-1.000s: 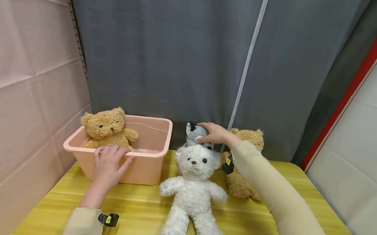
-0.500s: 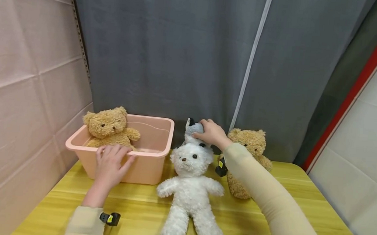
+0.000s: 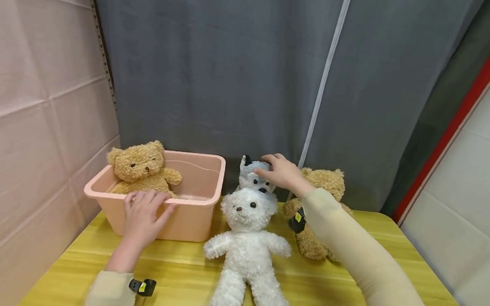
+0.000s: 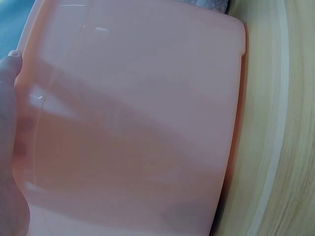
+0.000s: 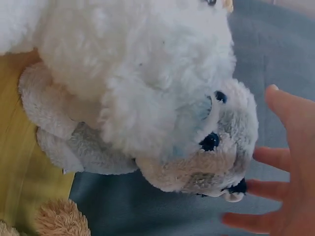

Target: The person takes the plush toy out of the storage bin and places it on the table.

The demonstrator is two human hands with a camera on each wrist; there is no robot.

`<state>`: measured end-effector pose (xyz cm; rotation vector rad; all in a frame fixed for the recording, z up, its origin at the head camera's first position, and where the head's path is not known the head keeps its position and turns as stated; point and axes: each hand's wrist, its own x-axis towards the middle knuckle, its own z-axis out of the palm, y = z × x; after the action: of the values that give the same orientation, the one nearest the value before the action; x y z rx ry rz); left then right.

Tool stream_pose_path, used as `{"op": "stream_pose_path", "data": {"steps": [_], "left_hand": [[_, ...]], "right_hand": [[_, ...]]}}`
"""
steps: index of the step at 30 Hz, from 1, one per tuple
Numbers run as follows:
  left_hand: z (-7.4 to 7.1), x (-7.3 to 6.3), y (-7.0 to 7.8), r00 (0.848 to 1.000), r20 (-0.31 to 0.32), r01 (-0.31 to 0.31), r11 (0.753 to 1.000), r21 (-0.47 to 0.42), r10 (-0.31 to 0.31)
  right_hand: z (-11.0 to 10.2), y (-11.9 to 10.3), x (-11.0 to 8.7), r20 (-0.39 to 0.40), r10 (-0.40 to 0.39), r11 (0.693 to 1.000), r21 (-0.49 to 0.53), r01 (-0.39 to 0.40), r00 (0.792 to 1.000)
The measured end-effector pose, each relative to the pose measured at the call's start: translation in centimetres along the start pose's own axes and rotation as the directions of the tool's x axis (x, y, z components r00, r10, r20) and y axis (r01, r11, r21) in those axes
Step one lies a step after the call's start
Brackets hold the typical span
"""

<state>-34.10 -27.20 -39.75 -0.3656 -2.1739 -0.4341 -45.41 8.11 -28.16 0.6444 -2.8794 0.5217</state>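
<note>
My right hand (image 3: 284, 173) is at the head of a grey-and-white plush husky (image 5: 216, 167), its fingers spread and extended around the top of the head. The husky sits behind a white teddy bear (image 3: 248, 249), which leans back against it and hides most of its body. With its fingers over the front rim and the thumb on the outer wall, my left hand (image 3: 145, 215) grips a pink plastic bin (image 3: 188, 220). Inside that bin a light-brown teddy bear (image 3: 140, 166) sits at the left end.
Another brown teddy bear (image 3: 316, 240) sits to the right, partly covered by my right forearm. The wood-grain table (image 3: 174, 282) backs onto a grey curtain (image 3: 212, 73). Pale panels (image 3: 27, 121) stand on both sides.
The white bear's head has shifted slightly left. My right hand has loosened from the husky's head, showing more of its face. The left hand stays on the bin.
</note>
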Motion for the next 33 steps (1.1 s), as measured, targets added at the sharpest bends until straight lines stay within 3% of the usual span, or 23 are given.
{"op": "stream_pose_path", "data": {"steps": [5,9,14,21,25,30,33], "left_hand": [[-0.1,-0.2,0.0,1.0,-0.005,0.005,1.0,0.002,-0.005],[-0.2,-0.3,0.0,1.0,-0.004,0.008,1.0,0.001,-0.008],[-0.1,-0.1,-0.1,1.0,0.0,0.013,1.0,-0.003,-0.013],[0.1,-0.4,-0.1,1.0,0.009,0.012,1.0,-0.003,-0.012],[0.2,-0.5,0.0,1.0,0.008,0.008,1.0,-0.006,-0.008],[0.1,-0.4,0.0,1.0,0.005,0.0,1.0,-0.016,0.0],[-0.1,-0.2,0.0,1.0,0.003,-0.001,1.0,-0.017,0.002]], "right_hand": [[0.5,-1.2,-1.7,-0.06,-0.167,0.98,-0.117,0.16,0.984],[1.7,-2.6,-3.6,0.015,-0.312,0.928,-0.208,0.308,0.95],[3.9,-3.3,-5.7,0.114,-0.382,0.863,-0.312,0.398,0.917],[5.9,-2.5,-7.4,0.033,-0.428,0.868,-0.264,0.421,0.903],[6.3,-1.8,-8.4,-0.026,-0.481,0.863,-0.192,0.468,0.876],[6.7,-0.7,-9.1,-0.134,-0.582,0.813,-0.119,0.57,0.802],[6.9,-0.2,-9.4,-0.206,-0.652,0.754,-0.076,0.652,0.73]]}}
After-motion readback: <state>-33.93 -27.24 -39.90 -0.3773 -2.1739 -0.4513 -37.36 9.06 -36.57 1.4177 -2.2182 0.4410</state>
